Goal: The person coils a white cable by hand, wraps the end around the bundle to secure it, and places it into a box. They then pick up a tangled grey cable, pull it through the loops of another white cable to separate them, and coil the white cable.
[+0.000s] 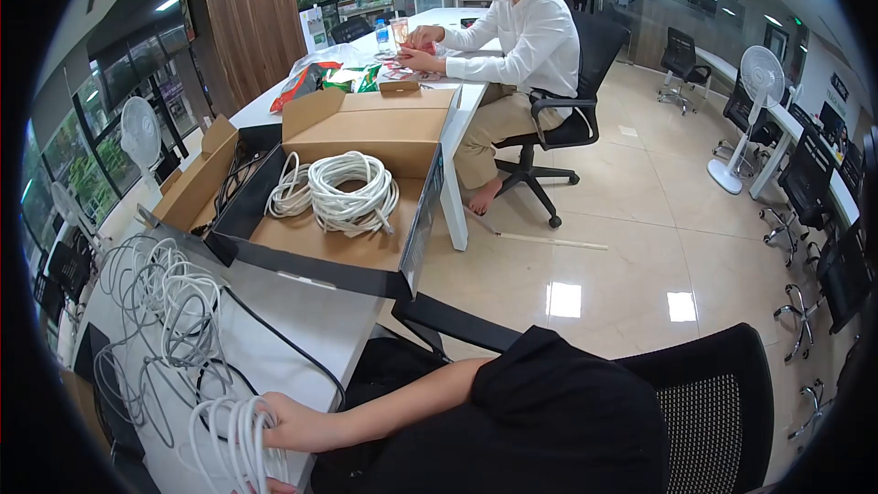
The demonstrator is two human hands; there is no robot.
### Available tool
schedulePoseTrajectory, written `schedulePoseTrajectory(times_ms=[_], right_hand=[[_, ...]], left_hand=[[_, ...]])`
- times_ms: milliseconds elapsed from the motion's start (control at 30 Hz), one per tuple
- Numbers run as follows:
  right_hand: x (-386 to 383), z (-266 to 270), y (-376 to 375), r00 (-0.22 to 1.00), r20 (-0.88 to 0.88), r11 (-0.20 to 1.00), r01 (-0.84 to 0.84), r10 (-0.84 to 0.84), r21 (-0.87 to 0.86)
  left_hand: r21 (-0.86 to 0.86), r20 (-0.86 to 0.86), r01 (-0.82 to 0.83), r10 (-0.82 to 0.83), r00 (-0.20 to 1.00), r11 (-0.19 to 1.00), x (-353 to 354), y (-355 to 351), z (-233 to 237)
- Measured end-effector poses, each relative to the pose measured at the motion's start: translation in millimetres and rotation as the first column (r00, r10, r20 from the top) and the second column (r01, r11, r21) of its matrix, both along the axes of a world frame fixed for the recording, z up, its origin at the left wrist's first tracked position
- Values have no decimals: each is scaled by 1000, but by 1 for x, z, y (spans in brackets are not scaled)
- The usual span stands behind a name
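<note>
My right hand [300,424] is closed around a coil of white cable [240,444] at the near edge of the table. At the bottom edge of the view, my left hand [274,487] shows only in part, with its fingers against the lower side of the same coil. Just beyond lies a loose tangle of white and grey cables [187,311]. Behind that, an open cardboard box [338,261] holds a neatly wound coil of white cable [352,192] and a smaller white coil [289,187]. Black cables [240,169] lie in its left section.
A black cable [283,343] runs across the white table [311,306]. Beyond the box, a person in a white shirt [526,46] sits handling something red beside snack bags [352,79]. A black chair armrest [457,322] is close to my right arm. A white fan [762,78] stands at right.
</note>
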State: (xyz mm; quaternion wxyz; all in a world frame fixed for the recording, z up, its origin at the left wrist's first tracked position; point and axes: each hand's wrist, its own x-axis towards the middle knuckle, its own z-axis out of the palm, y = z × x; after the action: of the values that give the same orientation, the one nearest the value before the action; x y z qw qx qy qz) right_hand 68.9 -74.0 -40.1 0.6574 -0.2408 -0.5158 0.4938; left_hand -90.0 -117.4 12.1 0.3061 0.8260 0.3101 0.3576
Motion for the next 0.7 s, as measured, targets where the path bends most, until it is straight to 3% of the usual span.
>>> schedulePoseTrajectory(times_ms=[33,67,133,167,200,233,267,300,333,367,400,467,500,567,633,700], right_hand=[[-1,5,-4,997,37,993,59,-63,102],[0,10,-8,998,30,993,54,-57,103],[5,19,-14,896,19,855,416,-443,308],[6,20,-14,894,28,853,418,-448,312],[11,22,-14,785,13,654,508,-620,561],[16,31,-16,656,-57,390,515,-753,763],[21,40,-18,427,-84,100,390,-900,915],[26,47,-19,431,-79,103,384,-899,918],[27,53,-22,472,-62,55,232,-880,971],[24,54,-26,514,-44,4,92,-857,996],[21,47,-30,506,102,118,0,-857,993],[10,42,-33,483,146,169,4,-863,986],[13,43,-32,430,201,197,-55,-880,979],[10,38,-32,455,216,231,-23,-864,973],[8,33,-30,483,227,268,16,-846,963],[8,39,-31,427,227,283,71,-875,957]], left_hand=[[-1,-8,-5,5,1000,1000,-1,-3,1],[-59,96,-60,65,993,996,0,-9,4],[-119,207,-103,127,970,987,-3,-8,6],[-50,-14,-124,123,992,991,-10,-2,9],[21,-218,-127,128,968,992,-11,1,10],[18,-189,-120,121,974,993,-4,2,14],[-58,-325,-123,97,941,991,4,1,20],[-132,-467,-143,66,882,981,7,0,24],[317,-574,109,98,813,942,-1,8,11],[301,-601,101,107,792,948,1,3,15],[221,-545,77,58,836,972,1,-2,21],[33,-423,-29,40,905,999,7,-12,36],[34,-415,-31,43,909,999,5,-10,34],[138,-591,-35,110,799,990,-2,-3,28],[192,-552,-105,195,811,976,-2,-3,21],[235,-516,-175,275,811,956,-2,-2,14]])
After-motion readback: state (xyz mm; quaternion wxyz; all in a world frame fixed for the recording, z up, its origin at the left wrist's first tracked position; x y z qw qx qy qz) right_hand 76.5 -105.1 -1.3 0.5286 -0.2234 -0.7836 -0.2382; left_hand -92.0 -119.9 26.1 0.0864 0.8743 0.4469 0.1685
